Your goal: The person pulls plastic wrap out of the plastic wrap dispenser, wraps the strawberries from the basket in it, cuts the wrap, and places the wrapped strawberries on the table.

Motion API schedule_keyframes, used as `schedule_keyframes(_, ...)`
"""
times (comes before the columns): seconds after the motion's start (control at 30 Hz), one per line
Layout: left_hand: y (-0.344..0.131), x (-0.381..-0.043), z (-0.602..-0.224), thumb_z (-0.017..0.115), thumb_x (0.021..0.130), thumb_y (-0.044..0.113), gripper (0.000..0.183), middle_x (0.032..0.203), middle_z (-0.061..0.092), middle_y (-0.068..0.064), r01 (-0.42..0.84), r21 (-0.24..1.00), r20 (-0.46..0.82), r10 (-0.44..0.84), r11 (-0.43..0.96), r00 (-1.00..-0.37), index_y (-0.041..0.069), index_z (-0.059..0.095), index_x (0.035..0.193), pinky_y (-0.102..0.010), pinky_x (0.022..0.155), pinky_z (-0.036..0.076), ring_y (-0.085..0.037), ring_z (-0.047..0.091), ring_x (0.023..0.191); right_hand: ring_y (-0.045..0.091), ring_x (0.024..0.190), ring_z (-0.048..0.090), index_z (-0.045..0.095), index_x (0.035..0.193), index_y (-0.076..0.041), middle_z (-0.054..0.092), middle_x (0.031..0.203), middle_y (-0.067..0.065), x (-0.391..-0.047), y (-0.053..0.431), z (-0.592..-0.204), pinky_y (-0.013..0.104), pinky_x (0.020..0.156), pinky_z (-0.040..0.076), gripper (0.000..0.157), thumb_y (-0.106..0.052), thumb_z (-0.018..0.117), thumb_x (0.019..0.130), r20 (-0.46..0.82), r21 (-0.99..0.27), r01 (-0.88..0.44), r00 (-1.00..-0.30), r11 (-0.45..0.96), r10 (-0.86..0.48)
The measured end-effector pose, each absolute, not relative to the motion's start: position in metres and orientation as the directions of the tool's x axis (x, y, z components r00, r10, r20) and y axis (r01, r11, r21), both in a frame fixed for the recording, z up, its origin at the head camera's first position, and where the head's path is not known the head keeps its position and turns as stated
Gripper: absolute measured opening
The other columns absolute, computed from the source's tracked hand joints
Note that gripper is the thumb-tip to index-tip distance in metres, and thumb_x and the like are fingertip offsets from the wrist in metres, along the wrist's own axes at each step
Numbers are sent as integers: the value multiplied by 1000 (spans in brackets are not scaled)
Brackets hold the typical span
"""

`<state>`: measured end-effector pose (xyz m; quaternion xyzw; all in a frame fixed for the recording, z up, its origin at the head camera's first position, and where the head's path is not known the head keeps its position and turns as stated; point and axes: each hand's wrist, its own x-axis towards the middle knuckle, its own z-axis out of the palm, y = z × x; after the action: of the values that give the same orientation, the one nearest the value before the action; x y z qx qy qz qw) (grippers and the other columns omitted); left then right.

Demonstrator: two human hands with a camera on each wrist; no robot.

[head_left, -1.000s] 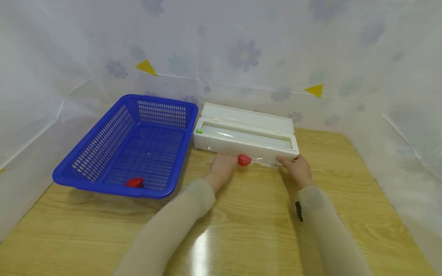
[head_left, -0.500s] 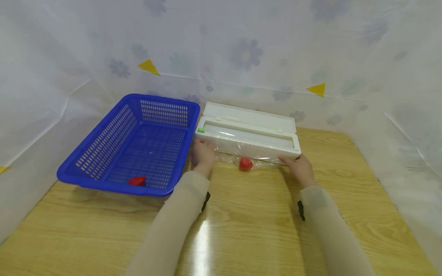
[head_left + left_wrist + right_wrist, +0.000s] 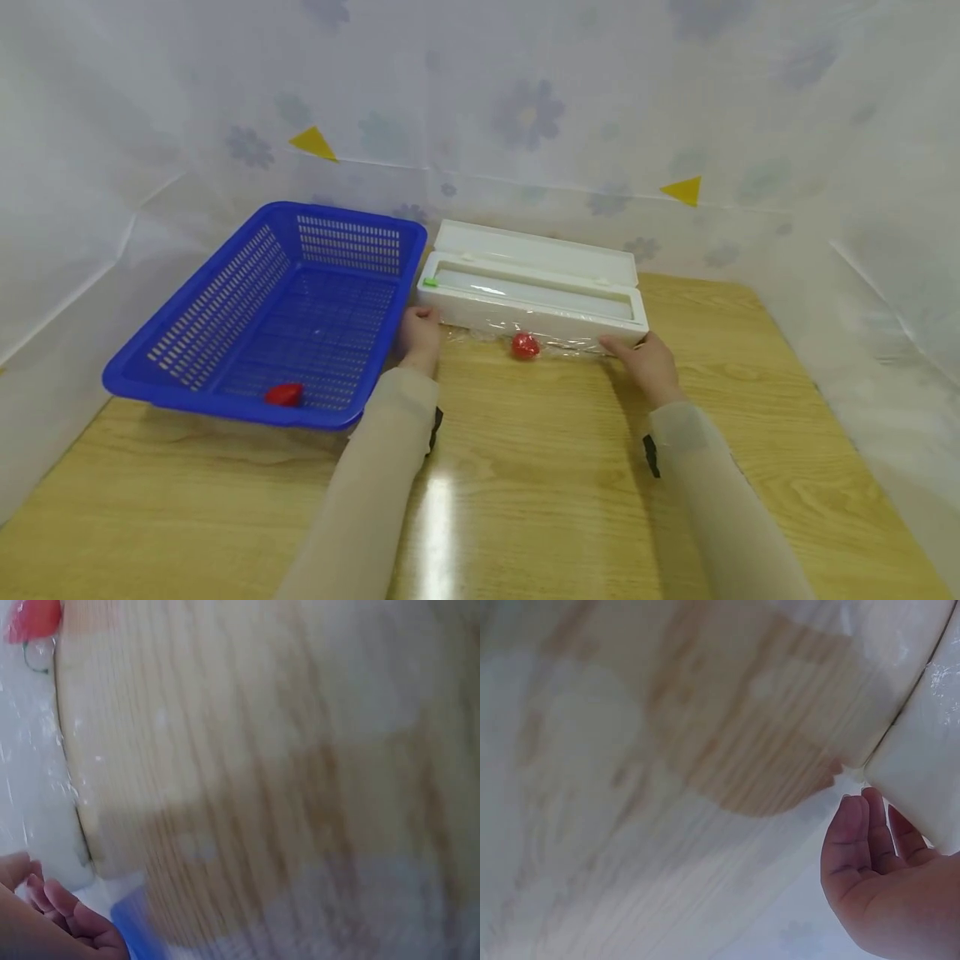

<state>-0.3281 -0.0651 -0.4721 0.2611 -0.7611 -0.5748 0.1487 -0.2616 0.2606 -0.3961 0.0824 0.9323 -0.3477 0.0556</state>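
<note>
A long white plastic-wrap dispenser box [image 3: 517, 315] lies at the back with its lid tipped back and a green slider [image 3: 431, 282] at its left end. Clear plastic wrap [image 3: 573, 343] hangs along its front. Against the wrap sits a small red piece [image 3: 525, 346]; a thin green curl shows beside this red piece [image 3: 34, 621] in the left wrist view. My left hand [image 3: 420, 337], fingers curled, pinches the wrap by the box's left end. At the right front corner my right hand [image 3: 648, 367] pinches the wrap, its fingers [image 3: 845, 840] bent upward.
A blue plastic basket [image 3: 142, 387] stands on the left, close beside my left hand, with another red piece [image 3: 283, 395] inside near its front wall. The wooden table [image 3: 540, 492] reaches toward me. A flowered curtain [image 3: 525, 50] closes off the back and sides.
My left hand has let go of the red piece and moved left to the box's left end. The red piece now rests by the wrap. My right hand stays at the right corner.
</note>
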Motion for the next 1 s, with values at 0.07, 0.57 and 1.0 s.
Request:
schedule_keyframes(0.07,-70,-350,-496,69,82,34,31,97,65,-3,-243,957,-111,-573,159,-812,13,59,103,-29,81,46,-20,59,89,38,114,46,33,137,6,43,135,28,-266,262,-397,49,91,43,89,-63,51,84,-161,-644,189,-981,741,109)
schedule_keyframes(0.57,-71,-315,-448,57,92,30,52,131,52,-16,-259,953,-184,-374,159,-909,3,42,134,-38,104,39,-28,50,119,43,121,44,36,135,9,43,135,31,-287,285,-395,53,98,41,88,-62,51,85,-185,-617,129,-983,776,16)
schedule_keyframes(1.0,-63,-298,-423,56,93,24,44,127,54,-17,-268,940,-168,-393,213,-904,0,47,128,-36,101,42,-28,53,116,17,59,39,49,80,-4,39,60,0,-295,291,-393,29,55,36,60,-64,56,81,-142,-518,152,-986,842,90)
